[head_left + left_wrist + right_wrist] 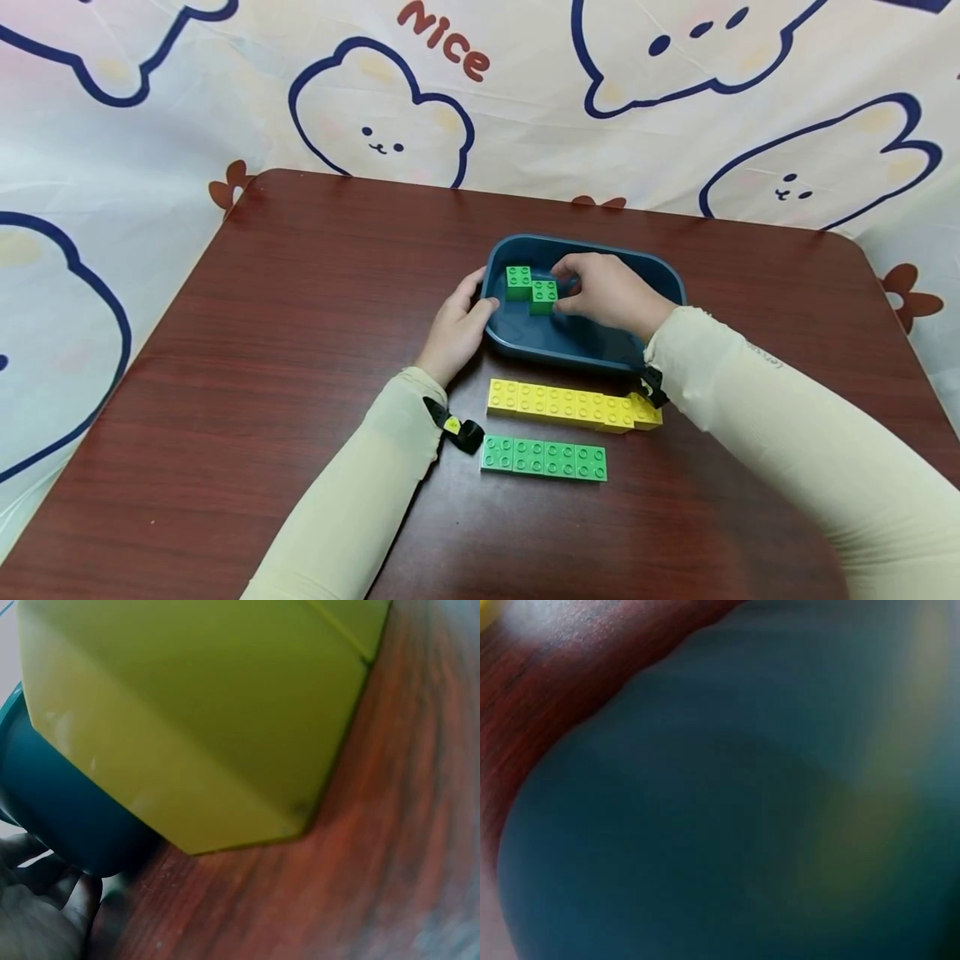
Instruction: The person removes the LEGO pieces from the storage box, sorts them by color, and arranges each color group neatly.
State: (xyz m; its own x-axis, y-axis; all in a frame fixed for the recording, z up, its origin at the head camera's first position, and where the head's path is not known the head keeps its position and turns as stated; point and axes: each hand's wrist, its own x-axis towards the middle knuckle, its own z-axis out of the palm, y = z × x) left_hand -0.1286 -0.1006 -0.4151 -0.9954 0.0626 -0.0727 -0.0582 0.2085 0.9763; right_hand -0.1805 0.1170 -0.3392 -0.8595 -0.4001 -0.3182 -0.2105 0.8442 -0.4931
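A dark blue plastic bin sits on the table with two green toy bricks inside, one behind and left of the other. My left hand grips the bin's left side, thumb at the rim and fingers along the outer wall. Inside the bin, my right hand is beside the nearer green brick, thumb and forefinger spread apart at its right side; whether they touch it is unclear. The left wrist view shows a large yellow brick face before the bin. Blurred bin wall fills the right wrist view.
On the brown table, a row of yellow bricks lies just in front of the bin, its right end uneven. Nearer me is a row of green bricks. A patterned cloth hangs behind the table.
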